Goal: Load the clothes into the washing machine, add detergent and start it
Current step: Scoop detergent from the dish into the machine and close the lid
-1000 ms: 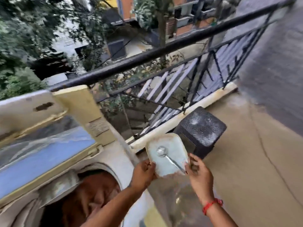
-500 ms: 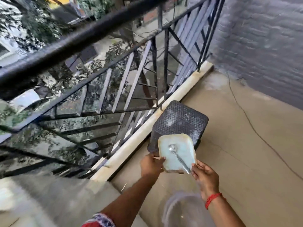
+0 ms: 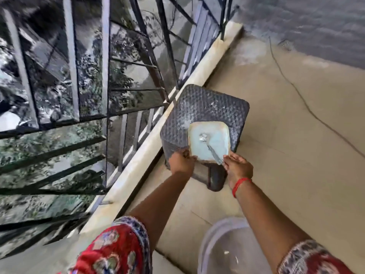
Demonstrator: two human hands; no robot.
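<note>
A pale, square detergent container (image 3: 216, 142) with a metal spoon (image 3: 210, 146) lying in it sits over the top of a dark woven stool (image 3: 199, 113). My left hand (image 3: 182, 161) grips the container's near left edge. My right hand (image 3: 238, 167) grips its near right corner, by the spoon's handle. Whether the container rests on the stool or hovers just above it, I cannot tell. The washing machine is out of view.
A black metal railing (image 3: 106, 76) on a cream kerb (image 3: 156, 143) runs along the left, with a drop beyond. A clear round plastic tub (image 3: 227, 248) stands on the beige floor at the bottom. A thin cable (image 3: 296, 89) crosses the floor toward a grey wall (image 3: 316, 22).
My view has swung away from the open washing machine toward the floor. Both hands have carried the container and spoon down and forward, over the stool.
</note>
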